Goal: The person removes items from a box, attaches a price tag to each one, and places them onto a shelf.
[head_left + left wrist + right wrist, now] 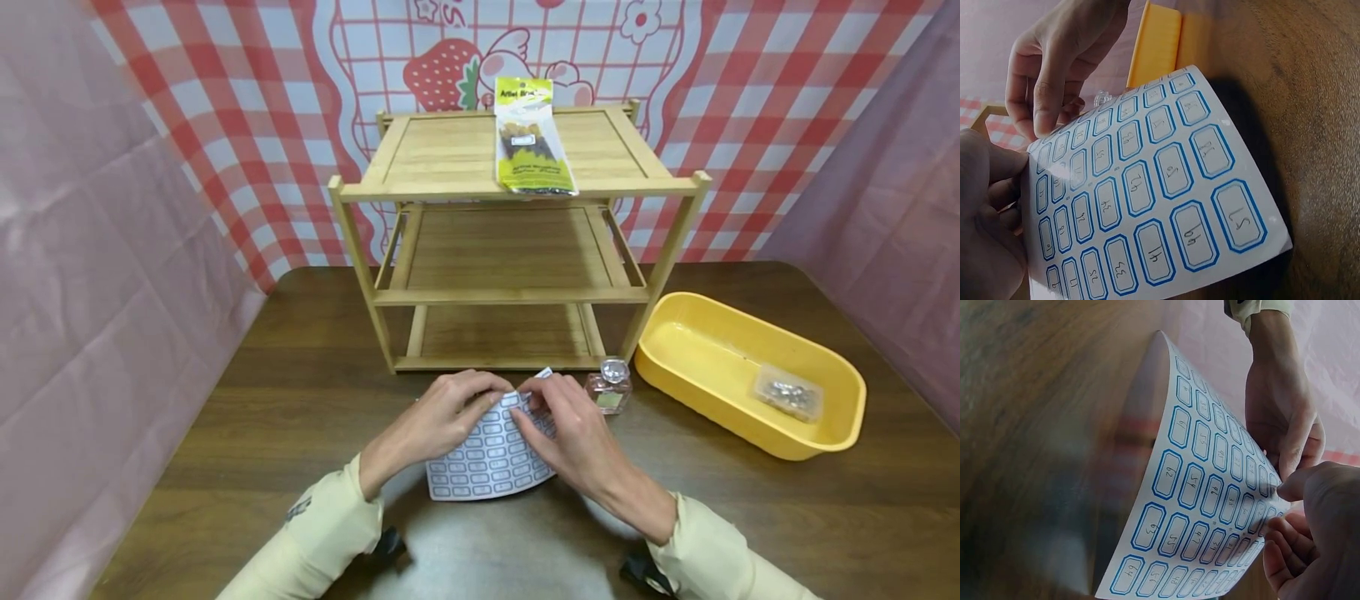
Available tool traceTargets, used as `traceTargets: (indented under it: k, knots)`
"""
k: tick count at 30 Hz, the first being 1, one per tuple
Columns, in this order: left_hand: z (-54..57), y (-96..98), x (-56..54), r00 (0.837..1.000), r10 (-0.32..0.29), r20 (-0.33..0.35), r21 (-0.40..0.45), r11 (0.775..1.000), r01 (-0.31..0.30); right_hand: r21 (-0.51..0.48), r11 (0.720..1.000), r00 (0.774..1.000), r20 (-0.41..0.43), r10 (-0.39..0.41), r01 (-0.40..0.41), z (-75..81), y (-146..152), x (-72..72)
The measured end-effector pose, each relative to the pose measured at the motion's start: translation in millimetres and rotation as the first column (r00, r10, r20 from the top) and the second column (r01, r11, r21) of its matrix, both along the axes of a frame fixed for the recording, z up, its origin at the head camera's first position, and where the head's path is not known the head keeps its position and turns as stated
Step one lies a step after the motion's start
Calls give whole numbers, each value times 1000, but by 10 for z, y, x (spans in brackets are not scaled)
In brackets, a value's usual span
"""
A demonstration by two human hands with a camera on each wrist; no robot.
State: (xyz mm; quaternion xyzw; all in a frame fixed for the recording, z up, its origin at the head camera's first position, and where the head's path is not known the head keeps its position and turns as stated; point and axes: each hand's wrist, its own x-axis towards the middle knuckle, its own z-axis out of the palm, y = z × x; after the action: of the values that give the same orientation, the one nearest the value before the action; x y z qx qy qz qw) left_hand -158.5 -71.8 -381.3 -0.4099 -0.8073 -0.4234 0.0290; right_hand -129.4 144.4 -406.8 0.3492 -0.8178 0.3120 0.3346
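Note:
A white sheet of label stickers (483, 458), with rows of blue-bordered labels bearing handwritten numbers, is held tilted up and slightly bent over the table. My left hand (450, 414) pinches its upper edge between thumb and fingers. Beside it, my right hand (576, 429) has its curled fingers and thumb at the same edge, the fingertips of both hands nearly meeting. In the right wrist view, the right thumb and forefinger (1297, 487) pinch at the sheet's far edge. The numbers show clearly on the sheet (1141, 187) in the left wrist view.
Behind the hands stands a three-tier wooden rack (517, 296), with a yellow-and-clear packet (532, 171) on top. A small glass bottle (609, 390) is close to the right hand. On the right, a yellow basin (697, 400) contains a small clear box (787, 393) of metallic pieces.

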Motion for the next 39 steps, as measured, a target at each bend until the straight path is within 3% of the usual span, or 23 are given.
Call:
traceTargets:
  k: [24,39]
  knots:
    - [-67,34,-11,995,27,-99,17,1000,-25,-15,1000,1000,13,-17,17,17,-2,22]
    - [-74,56,2,996,29,-87,15,999,-28,-55,998,1000,2,9,-8,-9,-27,9]
